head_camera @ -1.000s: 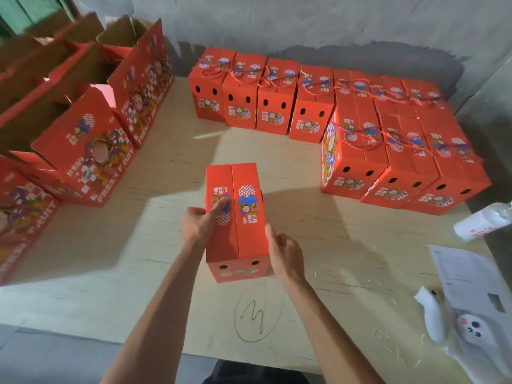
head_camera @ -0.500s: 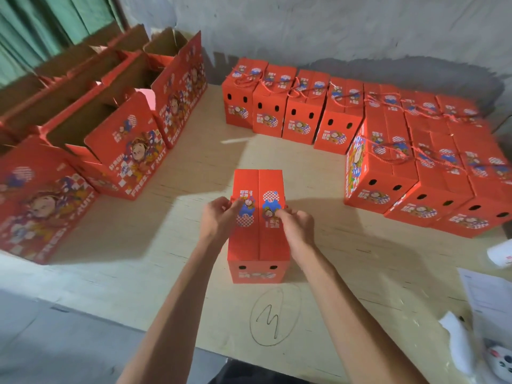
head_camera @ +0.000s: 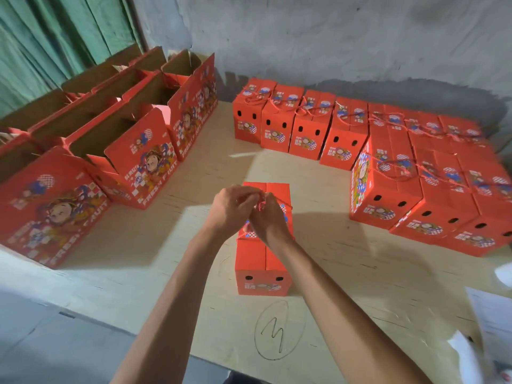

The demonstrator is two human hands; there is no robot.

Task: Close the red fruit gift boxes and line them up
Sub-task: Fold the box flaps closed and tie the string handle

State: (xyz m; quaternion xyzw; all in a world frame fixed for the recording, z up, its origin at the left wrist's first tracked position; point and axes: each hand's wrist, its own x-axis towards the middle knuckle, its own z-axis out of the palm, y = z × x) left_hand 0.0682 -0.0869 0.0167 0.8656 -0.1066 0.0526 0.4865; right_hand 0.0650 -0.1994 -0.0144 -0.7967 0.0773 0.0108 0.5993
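Observation:
A closed red gift box (head_camera: 263, 261) stands upright on the plywood table (head_camera: 177, 245) in front of me, its two top flaps folded together. Above its top, my left hand (head_camera: 232, 209) and my right hand (head_camera: 270, 220) meet, and both pinch the box's red cord handles (head_camera: 261, 202) between curled fingers. A row of closed boxes (head_camera: 302, 126) lines the back wall. More closed boxes (head_camera: 421, 195) are packed together at the right. Several open boxes (head_camera: 130, 151) with raised flaps stand at the left.
A circled pen mark (head_camera: 278, 329) is drawn on the table near the front edge. White papers (head_camera: 493, 320) lie at the right front corner. A grey wall (head_camera: 332, 37) rises behind the table, and a green curtain (head_camera: 55, 37) hangs at the far left.
Both hands rose from the sides of the box's top and came together over its middle, now pinching the red cords. My view swung right and nearer.

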